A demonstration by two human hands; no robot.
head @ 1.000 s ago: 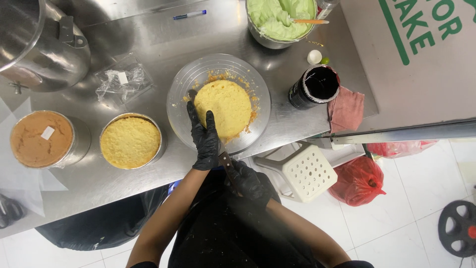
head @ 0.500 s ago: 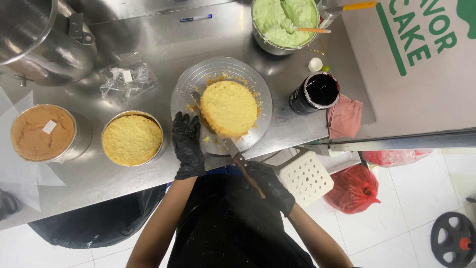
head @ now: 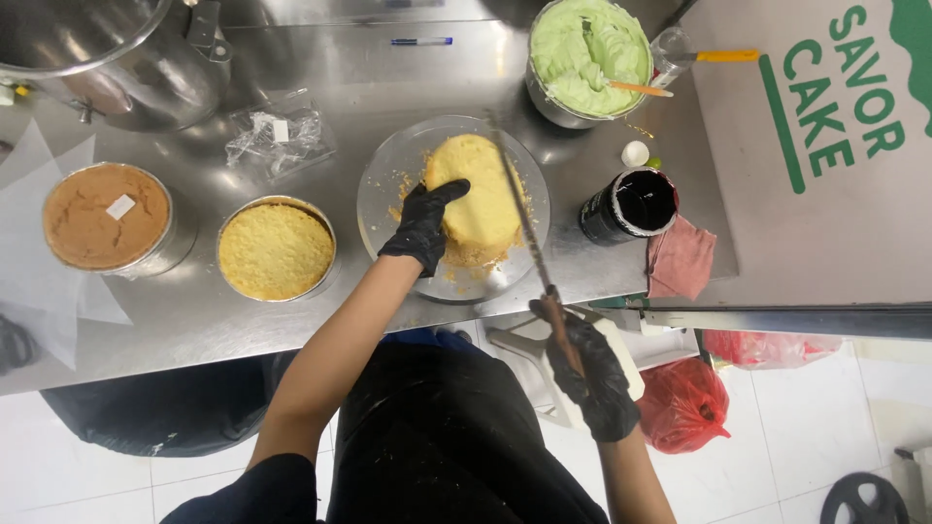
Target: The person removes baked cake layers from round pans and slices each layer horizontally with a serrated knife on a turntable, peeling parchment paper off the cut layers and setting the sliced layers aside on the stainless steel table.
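Steadying yellow cake [head: 481, 194] on glass plate [head: 388, 189]: left hand [head: 424, 225] open, flat on cake; right hand [head: 592, 374] gripping long knife [head: 519, 209] across cake.

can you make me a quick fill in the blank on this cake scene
1. The left hand rests on the yellow cake on a clear ____ plate.
2. The right hand grips a long ____ by its handle.
3. The steel bowl holds ____ cream.
4. Left of the plate sit ____ round pans of cake.

Missing words: glass; knife; green; two
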